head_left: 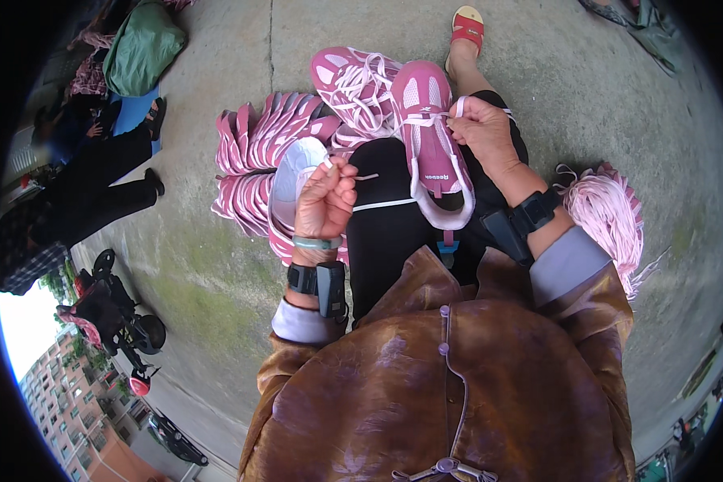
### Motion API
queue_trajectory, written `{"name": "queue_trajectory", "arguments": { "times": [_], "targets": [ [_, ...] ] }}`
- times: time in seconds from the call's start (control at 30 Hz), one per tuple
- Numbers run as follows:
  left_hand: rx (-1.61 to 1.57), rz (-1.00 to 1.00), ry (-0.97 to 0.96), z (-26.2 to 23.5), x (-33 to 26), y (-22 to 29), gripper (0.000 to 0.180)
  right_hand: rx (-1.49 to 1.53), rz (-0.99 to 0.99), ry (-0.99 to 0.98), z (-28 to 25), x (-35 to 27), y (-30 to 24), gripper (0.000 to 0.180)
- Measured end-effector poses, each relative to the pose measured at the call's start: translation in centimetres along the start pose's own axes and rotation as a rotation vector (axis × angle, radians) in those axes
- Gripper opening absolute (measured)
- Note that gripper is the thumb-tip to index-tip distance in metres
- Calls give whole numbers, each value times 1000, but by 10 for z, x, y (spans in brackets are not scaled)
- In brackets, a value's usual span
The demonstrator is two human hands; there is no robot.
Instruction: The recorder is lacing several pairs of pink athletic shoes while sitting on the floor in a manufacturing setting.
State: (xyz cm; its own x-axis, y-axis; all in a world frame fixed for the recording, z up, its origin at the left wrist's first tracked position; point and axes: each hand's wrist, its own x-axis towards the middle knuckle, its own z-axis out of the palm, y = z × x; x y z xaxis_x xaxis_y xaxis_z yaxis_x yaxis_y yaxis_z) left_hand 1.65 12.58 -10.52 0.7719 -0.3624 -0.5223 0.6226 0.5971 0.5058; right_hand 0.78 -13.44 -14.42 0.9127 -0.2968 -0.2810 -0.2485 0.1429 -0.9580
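A pink and white shoe upper [434, 149] lies across my lap with its toe pointing away from me. My right hand [486, 135] is closed in a pinch at its right edge, holding a white shoelace [460, 106] that loops up above the fingers. The lace crosses the upper near the toe. My left hand [327, 193] is raised left of the upper, fingers curled and pinched; a bit of pale lace shows at the fingertips and a thin end sticks out beside it. Below that hand rests another upper with a white lining [285, 185].
Stacked pink uppers [257, 132] and laced uppers [353, 84] lie beyond my left hand. A bundle of pale pink laces [606, 213] is at the right. A person in dark trousers [108, 201], a green bag [145, 48] and a motorbike [112, 309] are on the left.
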Motion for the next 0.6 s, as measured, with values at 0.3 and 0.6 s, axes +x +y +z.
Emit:
{"name": "queue_trajectory", "arguments": {
  "times": [0.3, 0.6],
  "targets": [
    [-62, -67, -155, 23, 26, -30, 15, -755, -331, 121, 0, -5, 5, 23],
    [319, 105, 53, 38, 42, -44, 17, -756, -581, -84, 19, -34, -34, 10]
  ]
}}
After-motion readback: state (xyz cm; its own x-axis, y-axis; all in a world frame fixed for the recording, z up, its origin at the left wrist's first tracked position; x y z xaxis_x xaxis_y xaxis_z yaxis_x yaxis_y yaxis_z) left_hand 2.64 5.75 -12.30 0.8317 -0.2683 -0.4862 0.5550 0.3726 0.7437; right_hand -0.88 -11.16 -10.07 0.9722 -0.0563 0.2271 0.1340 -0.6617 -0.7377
